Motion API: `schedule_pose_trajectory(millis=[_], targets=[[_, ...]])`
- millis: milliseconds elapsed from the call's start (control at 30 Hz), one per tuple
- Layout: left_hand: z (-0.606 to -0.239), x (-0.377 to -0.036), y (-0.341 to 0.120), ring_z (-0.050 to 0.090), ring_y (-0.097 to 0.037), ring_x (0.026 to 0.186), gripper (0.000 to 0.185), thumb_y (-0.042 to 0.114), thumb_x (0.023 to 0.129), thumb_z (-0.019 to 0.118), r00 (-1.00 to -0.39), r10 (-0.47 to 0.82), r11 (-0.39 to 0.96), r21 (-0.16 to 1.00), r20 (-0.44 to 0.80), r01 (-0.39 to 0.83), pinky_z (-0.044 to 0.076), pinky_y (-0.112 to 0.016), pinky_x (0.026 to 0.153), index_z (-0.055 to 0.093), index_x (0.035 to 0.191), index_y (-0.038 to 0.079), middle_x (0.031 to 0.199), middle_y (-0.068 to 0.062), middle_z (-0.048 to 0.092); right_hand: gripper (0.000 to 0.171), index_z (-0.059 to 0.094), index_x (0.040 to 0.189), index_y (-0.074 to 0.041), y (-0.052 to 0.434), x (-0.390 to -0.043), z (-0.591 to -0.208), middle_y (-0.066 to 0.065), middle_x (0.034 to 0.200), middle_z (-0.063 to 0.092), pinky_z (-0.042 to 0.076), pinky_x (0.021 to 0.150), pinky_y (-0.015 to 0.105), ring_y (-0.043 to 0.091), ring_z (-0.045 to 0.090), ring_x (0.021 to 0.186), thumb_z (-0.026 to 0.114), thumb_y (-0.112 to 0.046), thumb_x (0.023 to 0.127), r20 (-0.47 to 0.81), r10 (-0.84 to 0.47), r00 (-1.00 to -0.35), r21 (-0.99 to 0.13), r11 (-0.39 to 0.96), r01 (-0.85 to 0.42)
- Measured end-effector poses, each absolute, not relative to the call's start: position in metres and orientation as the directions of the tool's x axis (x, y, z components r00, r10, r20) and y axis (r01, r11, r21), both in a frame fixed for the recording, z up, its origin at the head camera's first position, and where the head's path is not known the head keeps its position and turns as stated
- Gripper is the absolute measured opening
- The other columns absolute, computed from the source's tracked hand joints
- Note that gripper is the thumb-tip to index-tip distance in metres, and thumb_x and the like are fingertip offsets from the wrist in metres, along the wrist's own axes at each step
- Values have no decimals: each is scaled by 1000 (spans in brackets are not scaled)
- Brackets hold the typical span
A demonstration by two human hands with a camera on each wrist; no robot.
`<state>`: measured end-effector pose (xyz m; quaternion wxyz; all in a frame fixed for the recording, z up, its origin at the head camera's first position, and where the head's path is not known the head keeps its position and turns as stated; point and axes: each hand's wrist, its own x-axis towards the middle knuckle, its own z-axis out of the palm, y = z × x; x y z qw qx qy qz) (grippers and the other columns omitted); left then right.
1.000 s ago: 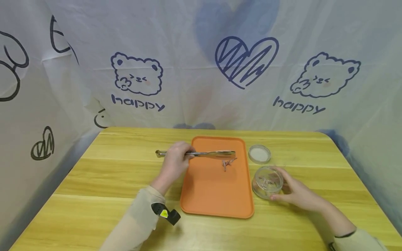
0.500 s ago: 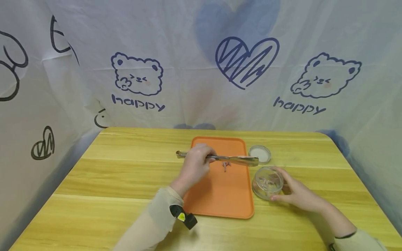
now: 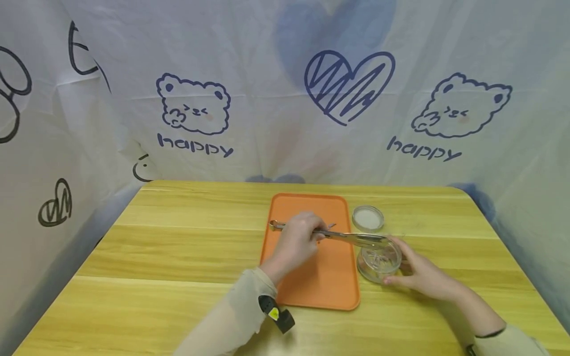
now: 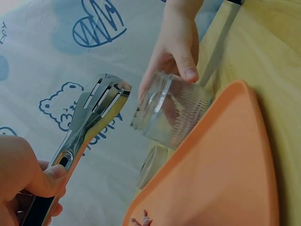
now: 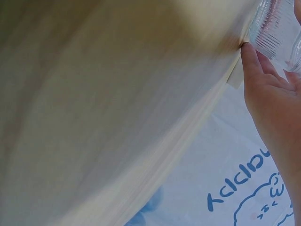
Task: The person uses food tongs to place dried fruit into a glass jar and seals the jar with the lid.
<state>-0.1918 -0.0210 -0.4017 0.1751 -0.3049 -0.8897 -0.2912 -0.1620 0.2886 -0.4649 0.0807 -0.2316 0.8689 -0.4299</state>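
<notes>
My left hand (image 3: 296,244) grips a pair of metal tongs (image 4: 75,136) by the handle. The slotted ends of the tongs overlap the mouth of a clear glass jar (image 3: 379,264) in the head view. Both ends lie close together in the left wrist view. My right hand (image 3: 420,277) holds the jar from its right side, thumb at the front and fingers behind; ribbed glass shows in the right wrist view. A small pinkish, branching piece (image 4: 142,220) lies on an orange tray (image 3: 322,282), mostly hidden behind my left hand and the tongs in the head view.
A round lid (image 3: 368,218) lies behind the jar, just right of the tray. The wooden table (image 3: 169,247) ends at a white cloth (image 3: 267,113) with drawings, hanging along the back and sides.
My left hand has carried the tongs rightward and slightly nearer, from above the tray to the jar's mouth. My right hand and the jar have stayed in place.
</notes>
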Motion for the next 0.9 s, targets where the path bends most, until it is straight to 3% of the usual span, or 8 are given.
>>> schedule_pose_trajectory(millis=[433, 733, 900], targets=[[-412, -190, -16, 58, -13, 79, 12, 3, 81, 74, -772, 444, 669, 405, 455, 623, 48, -28, 76, 70, 85, 13, 81, 4, 61, 97, 16, 151, -7, 291, -164, -466, 25, 138, 42, 38, 98, 47, 40, 48, 121, 77, -31, 80, 41, -463, -885, -789, 529, -314], [-410, -188, -14, 58, -13, 77, 11, 4, 81, 75, -773, 452, 666, 407, 445, 624, 48, -29, 75, 70, 86, 13, 80, 4, 61, 95, 18, 150, -10, 292, -165, -467, 20, 137, 45, 39, 96, 21, 34, 49, 121, 77, -31, 79, 60, -473, -879, -797, 508, -328], [-409, -189, -16, 58, -12, 78, 12, 3, 81, 74, -765, 466, 663, 397, 445, 634, 49, -27, 74, 70, 88, 13, 82, 4, 62, 94, 19, 150, -10, 292, -166, -467, 20, 137, 45, 38, 95, 18, 34, 49, 121, 77, -29, 80, 62, -481, -874, -808, 490, -327]])
